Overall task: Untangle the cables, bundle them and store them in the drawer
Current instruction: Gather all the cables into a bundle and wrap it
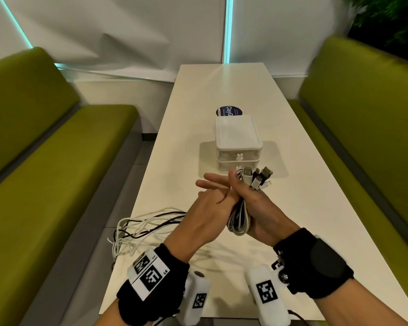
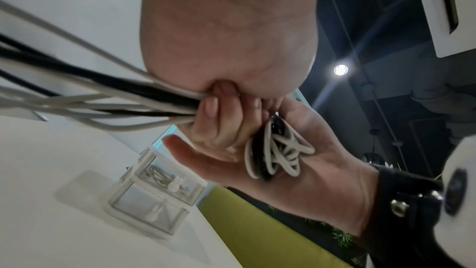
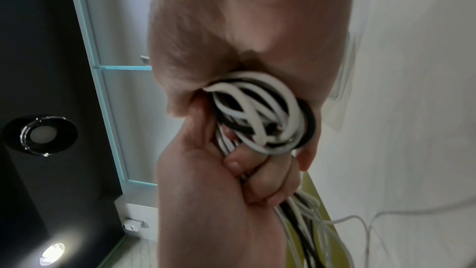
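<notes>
My right hand (image 1: 257, 203) grips a coiled bundle of white and black cables (image 1: 239, 220) above the table, and the USB plugs (image 1: 257, 177) stick out past the thumb. In the right wrist view the coil (image 3: 257, 113) sits in the right palm (image 3: 244, 27). My left hand (image 1: 207, 208) lies against it, with fingers (image 2: 211, 109) curled round the loose strands (image 2: 103, 97). Those strands trail off to the left over the table edge (image 1: 146, 227). The white two-drawer box (image 1: 238, 142) stands just beyond my hands with both drawers pushed in. Its upper drawer (image 2: 165, 178) holds some cables.
The long white table (image 1: 222, 90) runs away from me, with a round dark sticker (image 1: 229, 111) behind the box. Green benches stand on the left (image 1: 57, 161) and right (image 1: 363, 137). The loose cable ends hang off the table's left side.
</notes>
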Demonstrator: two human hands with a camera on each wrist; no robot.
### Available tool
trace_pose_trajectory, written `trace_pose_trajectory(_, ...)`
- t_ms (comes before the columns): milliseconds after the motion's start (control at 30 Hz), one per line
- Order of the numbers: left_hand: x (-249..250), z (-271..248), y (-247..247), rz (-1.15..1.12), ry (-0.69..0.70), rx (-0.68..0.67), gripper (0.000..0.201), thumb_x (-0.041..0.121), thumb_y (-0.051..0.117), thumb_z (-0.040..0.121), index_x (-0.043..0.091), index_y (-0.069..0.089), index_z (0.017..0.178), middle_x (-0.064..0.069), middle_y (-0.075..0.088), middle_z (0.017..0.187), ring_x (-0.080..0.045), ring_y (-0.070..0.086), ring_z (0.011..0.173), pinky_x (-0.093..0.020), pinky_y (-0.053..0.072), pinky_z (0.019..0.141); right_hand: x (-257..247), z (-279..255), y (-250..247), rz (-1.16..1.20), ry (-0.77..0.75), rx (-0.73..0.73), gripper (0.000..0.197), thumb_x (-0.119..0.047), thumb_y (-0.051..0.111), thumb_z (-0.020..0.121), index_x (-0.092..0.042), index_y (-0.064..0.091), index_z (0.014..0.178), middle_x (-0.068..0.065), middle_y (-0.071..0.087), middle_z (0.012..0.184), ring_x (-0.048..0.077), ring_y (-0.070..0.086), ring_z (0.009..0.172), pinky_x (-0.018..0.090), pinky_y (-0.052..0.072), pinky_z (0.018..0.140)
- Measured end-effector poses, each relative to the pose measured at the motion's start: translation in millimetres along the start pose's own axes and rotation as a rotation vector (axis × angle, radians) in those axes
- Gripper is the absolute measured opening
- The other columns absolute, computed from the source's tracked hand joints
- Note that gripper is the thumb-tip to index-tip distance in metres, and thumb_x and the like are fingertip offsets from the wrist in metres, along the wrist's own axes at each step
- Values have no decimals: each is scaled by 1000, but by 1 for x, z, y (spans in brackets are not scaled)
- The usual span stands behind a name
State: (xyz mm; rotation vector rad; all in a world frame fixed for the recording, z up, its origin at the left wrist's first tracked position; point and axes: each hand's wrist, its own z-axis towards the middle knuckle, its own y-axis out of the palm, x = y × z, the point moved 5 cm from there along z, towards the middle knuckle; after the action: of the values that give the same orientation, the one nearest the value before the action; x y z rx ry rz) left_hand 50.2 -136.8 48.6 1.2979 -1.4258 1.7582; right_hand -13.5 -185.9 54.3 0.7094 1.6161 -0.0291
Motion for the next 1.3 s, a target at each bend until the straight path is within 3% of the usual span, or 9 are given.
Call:
trace_pose_trajectory(167, 12, -5, -7, -239, -8, -17, 34, 37, 36, 103, 42, 64, 85, 16, 64, 65, 0, 65, 75, -16, 49, 74, -5, -1, 8, 52, -17, 53, 46, -50, 54, 84, -7, 69, 82, 4, 70, 119, 21, 63, 117, 46, 52, 92)
trace_pose_trajectory(233, 14, -9, -6, -344, -41, -32, 28, 30, 37, 104, 30, 58, 85, 1, 53, 55, -22, 58, 77, -6, 40, 55, -8, -4, 12, 21, -14, 89, 41, -53, 54, 82, -18, 73, 72, 6, 71, 116, 18, 65, 113, 47, 55, 85)
trace_pose_trajectory(367, 1, -11, -6, -490, -108, -21, 27, 54, 55, 89, 34, 69, 76, -3, 60, 72, -12, 56, 65, -25, 39, 60, -8, -6, 14, 71, -12, 138, 45, -56, 55, 82, -18, 62, 59, 0, 71, 116, 14, 66, 109, 42, 53, 68)
trace_pose_trajectory(500, -5, -12, -12, -507, -21, -29, 42, 45, 59, 85, 13, 44, 62, 3, 30, 51, -11, 26, 46, -20, 24, 46, -13, -6, 16, 192, -26, 155, 49, -56, 55, 79, -15, 50, 54, -1, 73, 112, 12, 68, 103, 47, 50, 72)
trace_pose_trajectory(667, -15, -15, -12, -177, -7, 32, 67, 80, 42, 77, 20, 29, 48, 5, 28, 46, -15, 24, 48, -28, 22, 52, -14, -2, 11, 259, -69, 228, 49, -51, 59, 80, -16, 46, 48, 6, 70, 75, 21, 69, 106, 37, 47, 93)
trace_pose_trajectory(800, -18, -20, -10, -166, 39, 36, 65, 82, 39, 75, 23, 35, 48, 7, 35, 45, -13, 30, 45, -21, 26, 49, -10, -5, 11, 247, -41, 271, 55, -53, 59, 82, -16, 34, 49, 2, 41, 48, 24, 73, 84, 38, 51, 68)
trace_pose_trajectory(1000, -13, -14, -21, 98, 117, -81, 51, 72, 42, 72, 25, 62, 65, 13, 53, 48, -2, 48, 45, -21, 39, 52, -13, -6, 7, 235, -91, 311, 67, -54, 57, 88, -16, 32, 40, 4, 30, 38, 23, 41, 42, 40, 51, 98)
trace_pose_trajectory(1133, -10, -10, -25, 244, 35, -173, 34, 74, 58, 61, 40, 59, 54, 17, 59, 54, -2, 55, 53, -26, 45, 58, -13, -6, 5, 231, -118, 315, 63, -54, 62, 83, -16, 26, 49, 2, 23, 41, 19, 29, 34, 42, 51, 77)
trace_pose_trajectory(1300, -15, -9, -14, 137, -139, -251, 45, 51, 73, 75, 14, 56, 55, 2, 50, 45, -14, 43, 39, -24, 39, 46, -14, -6, -1, 262, -162, 317, 60, -50, 63, 83, -17, 27, 48, 2, 18, 41, 15, 19, 35, 29, 36, 44)
